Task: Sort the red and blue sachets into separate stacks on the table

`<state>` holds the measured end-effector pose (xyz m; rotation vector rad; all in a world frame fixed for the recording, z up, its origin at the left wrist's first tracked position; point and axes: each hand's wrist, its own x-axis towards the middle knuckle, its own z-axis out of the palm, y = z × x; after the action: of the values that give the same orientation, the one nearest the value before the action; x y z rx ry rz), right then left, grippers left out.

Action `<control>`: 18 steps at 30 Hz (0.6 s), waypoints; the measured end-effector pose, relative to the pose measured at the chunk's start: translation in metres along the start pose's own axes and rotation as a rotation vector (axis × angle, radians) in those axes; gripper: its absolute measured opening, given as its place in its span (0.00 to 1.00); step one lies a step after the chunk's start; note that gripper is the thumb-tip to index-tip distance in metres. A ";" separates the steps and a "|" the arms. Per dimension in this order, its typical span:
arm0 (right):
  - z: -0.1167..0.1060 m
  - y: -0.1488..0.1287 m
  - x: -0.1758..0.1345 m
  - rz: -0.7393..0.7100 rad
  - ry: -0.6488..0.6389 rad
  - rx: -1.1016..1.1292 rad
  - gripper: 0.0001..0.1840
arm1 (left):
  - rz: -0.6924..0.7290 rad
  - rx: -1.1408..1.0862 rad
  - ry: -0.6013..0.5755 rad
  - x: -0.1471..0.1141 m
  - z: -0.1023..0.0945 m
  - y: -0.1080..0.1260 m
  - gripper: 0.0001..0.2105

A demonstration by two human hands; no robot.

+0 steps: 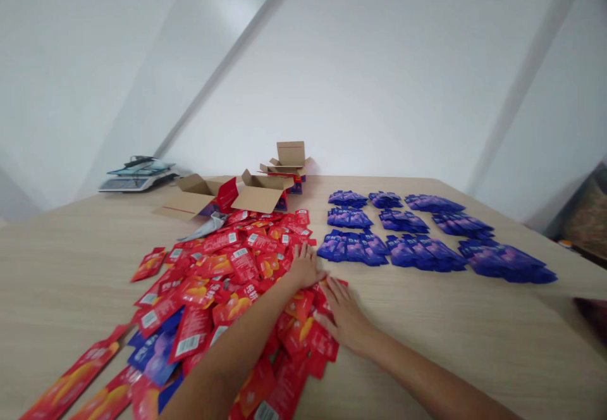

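A big heap of red snack packets (241,265) with orange fruit pictures and white barcode labels covers the middle left of the table. My left hand (305,267) rests on the heap's right edge, fingers stretched out and apart. Closer to me, my right hand (348,320) lies palm down against the same edge, its fingers spread over red packets. Neither hand visibly grips a packet, though the palms are hidden. Some blue packets (157,352) lie among the red ones at the front left, partly behind my left forearm.
Blue-purple packets (353,247) lie in fanned groups, in rows at right. Open cardboard boxes (263,198) stand behind the heap, near a crumpled grey piece (208,225). A flat scale-like device (135,181) with things on top sits at the back left. A white wall (370,78) rises behind.
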<state>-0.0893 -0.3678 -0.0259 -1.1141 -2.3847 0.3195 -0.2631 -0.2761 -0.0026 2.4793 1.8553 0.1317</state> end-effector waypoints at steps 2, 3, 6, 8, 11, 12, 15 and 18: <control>0.016 -0.020 0.001 0.007 -0.042 -0.015 0.41 | 0.008 0.030 -0.035 -0.003 -0.004 -0.011 0.37; 0.022 -0.027 0.005 0.016 -0.050 -0.025 0.42 | 0.006 0.050 -0.047 -0.003 -0.006 -0.016 0.36; 0.034 -0.035 0.026 0.023 -0.082 -0.050 0.42 | -0.014 0.122 -0.053 -0.004 -0.015 -0.034 0.34; 0.038 -0.037 0.042 0.005 -0.120 -0.064 0.42 | -0.021 0.163 -0.052 -0.004 -0.020 -0.046 0.34; 0.039 -0.039 0.062 -0.008 -0.154 -0.090 0.42 | -0.009 0.146 -0.069 -0.003 -0.029 -0.058 0.32; 0.039 -0.039 0.066 -0.012 -0.162 -0.100 0.41 | -0.010 0.115 -0.070 -0.003 -0.034 -0.061 0.31; 0.034 -0.037 0.070 -0.034 -0.184 -0.112 0.40 | -0.032 -0.035 0.015 -0.007 -0.055 -0.072 0.27; 0.027 -0.035 0.065 -0.029 -0.173 -0.102 0.37 | -0.071 -0.240 0.216 -0.032 -0.088 -0.100 0.23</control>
<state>-0.1621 -0.3402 -0.0141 -1.1367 -2.5928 0.2985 -0.3757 -0.2796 0.0749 2.3115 1.8710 0.6031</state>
